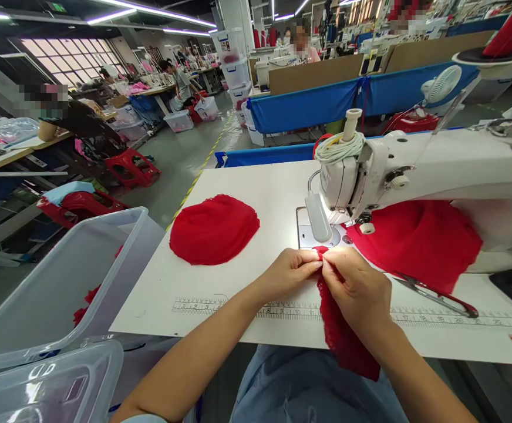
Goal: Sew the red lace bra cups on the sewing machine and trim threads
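Between my two hands a piece of red fabric [342, 329] is pinched at its top end, just in front of the sewing machine [342, 182]. My left hand [289, 271] grips it from the left with thumb and fingertips. From the right, my right hand [360, 285] pinches the same end. The rest of the cloth hangs over the table's front edge towards my lap. A stack of rounded red fabric pieces [214, 229] lies to the left on the white table. More red cloth [418, 235] is spread under the machine arm, with thread snips [436, 295] near it.
A printed ruler scale [278, 310] runs along the table's front. Left of the table stands a clear plastic bin [119, 252] with red scraps inside, and a lidded box [49, 382] is below it. A red thread cone [509, 29] leans at upper right. Other people sit farther back.
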Available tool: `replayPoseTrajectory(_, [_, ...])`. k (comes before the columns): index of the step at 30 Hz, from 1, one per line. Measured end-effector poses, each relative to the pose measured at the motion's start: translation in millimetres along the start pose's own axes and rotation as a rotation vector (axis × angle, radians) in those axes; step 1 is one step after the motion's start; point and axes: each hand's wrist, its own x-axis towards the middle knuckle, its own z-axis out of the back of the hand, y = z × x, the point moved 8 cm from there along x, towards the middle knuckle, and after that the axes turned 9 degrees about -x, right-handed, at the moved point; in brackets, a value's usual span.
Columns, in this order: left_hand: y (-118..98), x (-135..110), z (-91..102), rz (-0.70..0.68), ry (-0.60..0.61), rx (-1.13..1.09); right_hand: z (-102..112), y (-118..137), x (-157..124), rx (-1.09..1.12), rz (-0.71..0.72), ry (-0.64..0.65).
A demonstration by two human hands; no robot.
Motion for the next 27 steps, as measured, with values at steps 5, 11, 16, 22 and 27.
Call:
replayPoseTrajectory(5, [9,1,0.5,0.084,0.025,-0.162,-4,-15,4,0.396,-0.187,0.054])
replayPoseTrajectory(11, [5,1,-0.2,0.063,0.014,-0.165,0,-9,3,0.371,-0.044,0.024])
replayPoseTrajectory(16, [1,0,0.4,-0.018,-0.006,-0.002,-2,-2,-2,0.112,0.035,-0.03])
replayPoseTrajectory(22, [4,0,-2.0,0.041,0.024,-0.114,-4,-12,1,0.308,-0.149,-0.027])
replayPoseTrajectory(27, [5,0,-2.1,0.067,0.021,-0.156,-4,-16,2,0.383,-0.181,-0.015])
